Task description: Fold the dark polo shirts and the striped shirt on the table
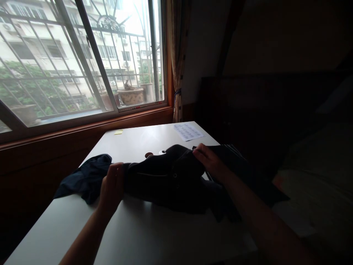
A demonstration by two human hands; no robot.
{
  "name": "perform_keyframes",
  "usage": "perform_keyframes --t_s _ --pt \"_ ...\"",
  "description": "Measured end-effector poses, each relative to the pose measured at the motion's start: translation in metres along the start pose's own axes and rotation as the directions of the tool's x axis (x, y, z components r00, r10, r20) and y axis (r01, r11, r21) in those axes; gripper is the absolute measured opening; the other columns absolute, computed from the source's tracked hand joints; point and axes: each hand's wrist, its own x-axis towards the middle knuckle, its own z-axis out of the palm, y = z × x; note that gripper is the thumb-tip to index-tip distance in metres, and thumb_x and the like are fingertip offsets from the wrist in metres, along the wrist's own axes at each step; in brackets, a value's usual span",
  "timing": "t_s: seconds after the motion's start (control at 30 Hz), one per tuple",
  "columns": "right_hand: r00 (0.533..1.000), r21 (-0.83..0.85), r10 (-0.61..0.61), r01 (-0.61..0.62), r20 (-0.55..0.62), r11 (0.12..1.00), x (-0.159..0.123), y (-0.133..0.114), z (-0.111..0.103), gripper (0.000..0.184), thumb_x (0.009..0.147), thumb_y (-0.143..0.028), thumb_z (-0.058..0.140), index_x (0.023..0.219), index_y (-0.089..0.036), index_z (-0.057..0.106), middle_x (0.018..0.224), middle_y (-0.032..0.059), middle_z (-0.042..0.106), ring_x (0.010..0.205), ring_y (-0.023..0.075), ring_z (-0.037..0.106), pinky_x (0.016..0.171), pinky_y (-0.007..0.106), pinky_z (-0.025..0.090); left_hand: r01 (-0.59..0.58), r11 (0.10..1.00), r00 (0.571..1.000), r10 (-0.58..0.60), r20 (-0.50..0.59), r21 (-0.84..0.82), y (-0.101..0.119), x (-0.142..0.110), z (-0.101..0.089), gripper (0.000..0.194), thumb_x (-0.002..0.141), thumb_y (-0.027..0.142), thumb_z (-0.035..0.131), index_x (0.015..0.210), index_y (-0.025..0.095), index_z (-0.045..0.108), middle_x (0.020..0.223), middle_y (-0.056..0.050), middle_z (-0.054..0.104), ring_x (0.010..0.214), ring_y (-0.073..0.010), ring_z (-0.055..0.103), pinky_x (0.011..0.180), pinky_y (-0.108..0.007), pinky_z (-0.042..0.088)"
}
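A dark garment (162, 184) with thin pale piping and a small ring-like eyelet is bunched across the middle of the white table. My left hand (111, 186) is closed around its left part, with the back of the hand towards me. Farther right, my right hand (208, 158) pinches the upper edge, fingers folded into the cloth. Navy cloth (88, 176) lies crumpled beyond my left hand; whether it belongs to the same garment I cannot tell. Striped dark cloth (234, 151) extends past my right hand towards the table's right side, where shadow hides its outline.
The white table (63, 228) stands below a barred window (110, 55). On its far part lie a printed sheet (189, 131) and a yellow note (118, 131). A small brown round object (149, 155) shows behind the garment. A tied curtain (178, 66) hangs at the window's right.
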Motion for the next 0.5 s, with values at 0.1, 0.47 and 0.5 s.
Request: perform_keyframes --t_s 0.1,0.47,0.5 --pt "0.989 -0.221 -0.047 0.078 0.142 0.972 -0.004 0.008 0.006 0.031 0.096 -0.053 0.052 0.086 -0.024 0.053 0.063 -0.0068 0.046 0.059 0.0129 0.045 0.058 0.026 0.034 -0.027 0.994 0.991 0.012 0.135 0.11 -0.001 0.006 -0.026 0.028 0.098 0.047 0.043 0.104 0.024 0.058 0.063 0.005 0.057 0.053 -0.0151 0.052 0.054 -0.025 0.038" --pt "0.821 -0.334 0.113 0.098 0.559 0.938 -0.019 0.047 0.004 0.034 0.074 -0.049 0.078 0.096 -0.024 0.076 0.088 0.002 0.071 0.08 0.0212 0.065 0.071 0.028 0.048 0.082 0.988 0.763 -0.144 0.63 0.127 -0.072 -0.02 -0.051 0.042 0.083 0.061 0.061 0.105 0.027 0.073 0.067 0.002 0.061 0.061 -0.0168 0.056 0.058 -0.025 0.045" --pt "0.816 -0.355 0.14 0.085 0.561 0.931 -0.02 0.053 0.001 0.033 0.072 -0.047 0.08 0.094 -0.024 0.076 0.089 0.0022 0.07 0.081 0.0212 0.065 0.072 0.028 0.048 0.105 0.985 0.758 -0.167 0.631 0.134 -0.075 -0.024 -0.052 0.045 0.08 0.062 0.065 0.107 0.028 0.074 0.071 0.001 0.063 0.065 -0.0181 0.058 0.061 -0.026 0.047"
